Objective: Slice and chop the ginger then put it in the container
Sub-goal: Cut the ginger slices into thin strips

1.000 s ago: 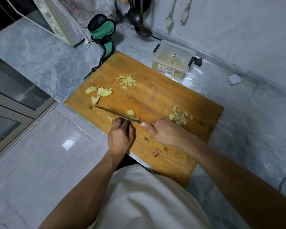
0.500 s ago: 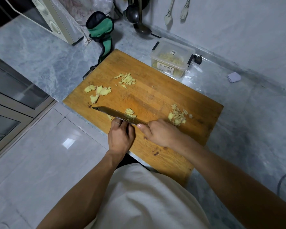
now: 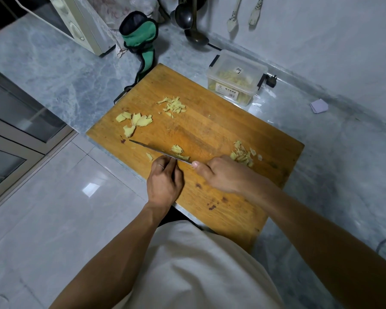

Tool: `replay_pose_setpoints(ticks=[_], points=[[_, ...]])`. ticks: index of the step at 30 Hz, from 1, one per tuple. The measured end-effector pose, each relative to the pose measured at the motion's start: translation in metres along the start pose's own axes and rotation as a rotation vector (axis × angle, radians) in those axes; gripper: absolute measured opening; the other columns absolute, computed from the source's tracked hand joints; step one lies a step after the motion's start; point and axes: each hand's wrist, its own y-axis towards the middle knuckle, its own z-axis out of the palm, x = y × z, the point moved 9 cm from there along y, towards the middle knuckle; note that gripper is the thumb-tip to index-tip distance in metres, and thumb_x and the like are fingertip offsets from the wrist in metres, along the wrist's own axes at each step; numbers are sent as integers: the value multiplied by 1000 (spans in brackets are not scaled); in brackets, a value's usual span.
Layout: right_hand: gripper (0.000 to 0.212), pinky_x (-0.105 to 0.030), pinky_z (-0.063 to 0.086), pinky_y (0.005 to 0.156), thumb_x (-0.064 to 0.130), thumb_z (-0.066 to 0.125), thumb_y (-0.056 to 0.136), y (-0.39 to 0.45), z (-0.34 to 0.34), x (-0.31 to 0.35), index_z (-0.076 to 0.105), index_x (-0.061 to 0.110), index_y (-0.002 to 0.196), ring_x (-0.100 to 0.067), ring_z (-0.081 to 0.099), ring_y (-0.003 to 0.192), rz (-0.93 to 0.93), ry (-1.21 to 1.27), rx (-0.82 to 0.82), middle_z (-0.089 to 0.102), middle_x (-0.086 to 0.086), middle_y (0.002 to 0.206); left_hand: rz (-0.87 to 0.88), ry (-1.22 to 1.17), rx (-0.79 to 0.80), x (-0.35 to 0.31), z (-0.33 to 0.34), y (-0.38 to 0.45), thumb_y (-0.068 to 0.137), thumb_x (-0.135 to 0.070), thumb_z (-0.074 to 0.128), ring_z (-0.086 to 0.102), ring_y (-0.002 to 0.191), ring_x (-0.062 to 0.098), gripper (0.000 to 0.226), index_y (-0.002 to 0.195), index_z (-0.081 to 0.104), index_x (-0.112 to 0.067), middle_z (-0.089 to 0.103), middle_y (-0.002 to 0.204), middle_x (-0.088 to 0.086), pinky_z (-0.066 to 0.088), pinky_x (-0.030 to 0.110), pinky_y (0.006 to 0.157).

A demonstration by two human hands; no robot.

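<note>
**Blade back down on the ginger, mid-chop**

Head view. Near the lower middle of the board, right hand wrapped round the knife handle, thumb forward along the blade's heel. Left hand just beside the blade at its near side, fingers bent down onto the board; whether pinching ginger underneath, cannot tell. Small ginger bit lying right at the blade's edge, partly past it.

Compared with half a second back: blade then lifted and showing its flat, now thin-edged and low against the wood again, as it was a second ago. Reads as one chopping stroke finished on the same little bit, with both hands barely shifted.

Elsewhere on the board: slices at the left edge, uncut; shreds at upper middle; chopped pile right of the hands. Container on the bench beyond the board's far corner, upper right of centre, some ginger already inside, seemingly lidded.

Judgement: chopping roughly midway, slices left to cut, transfer of the piles not yet begun.
</note>
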Motion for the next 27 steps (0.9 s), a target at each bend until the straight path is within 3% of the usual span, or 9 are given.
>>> replay_pose_setpoints(ticks=[8, 12, 18, 20, 23, 27], points=[[67, -41, 52, 67, 60, 27, 104, 5, 6, 5, 50, 12, 63, -26, 56, 62, 21, 3, 5, 54, -8, 64, -23, -27, -35, 2, 1, 0, 87, -5, 64, 52, 103, 27, 16, 101, 72, -5, 61, 100, 14, 49, 32, 65], [68, -46, 54, 78, 63, 26, 103, 5, 11, 2, 58, 12, 73, -36, 63, 82, 22, 38, -26, 64, -17, 78, -33, -23, -39, 2, 1, 0, 87, -6, 65, 52, 102, 26, 12, 97, 72, -5, 60, 98, 12, 47, 30, 64], [68, -39, 49, 69, 57, 26, 105, -1, 4, 9, 55, 14, 61, -22, 56, 66, 10, 45, 24, 51, 3, 58, -23, -5, -9, 4, 4, 0, 90, -12, 60, 52, 106, 26, 17, 101, 71, -5, 60, 103, 13, 50, 32, 65], [69, -37, 45, 67, 56, 26, 106, -3, 2, 8, 53, 12, 60, -17, 50, 61, 10, 39, 23, 53, -1, 59, -30, -9, 1, 5, 6, -1, 92, -18, 53, 51, 108, 26, 26, 104, 72, -5, 60, 106, 13, 50, 33, 66], [75, -41, 49, 67, 59, 24, 105, -1, 2, 5, 56, 3, 65, -25, 54, 64, 5, 39, 6, 59, -15, 66, -28, -18, -1, 5, 6, -1, 92, -22, 48, 51, 109, 26, 32, 106, 72, -4, 60, 109, 14, 51, 34, 67], [72, -44, 51, 67, 61, 24, 104, 2, 5, 2, 48, 9, 60, -24, 51, 61, 9, 41, -1, 53, -14, 66, -30, -34, -16, 5, 6, 0, 91, -21, 49, 50, 109, 25, 33, 107, 72, -2, 61, 109, 15, 51, 34, 68]])
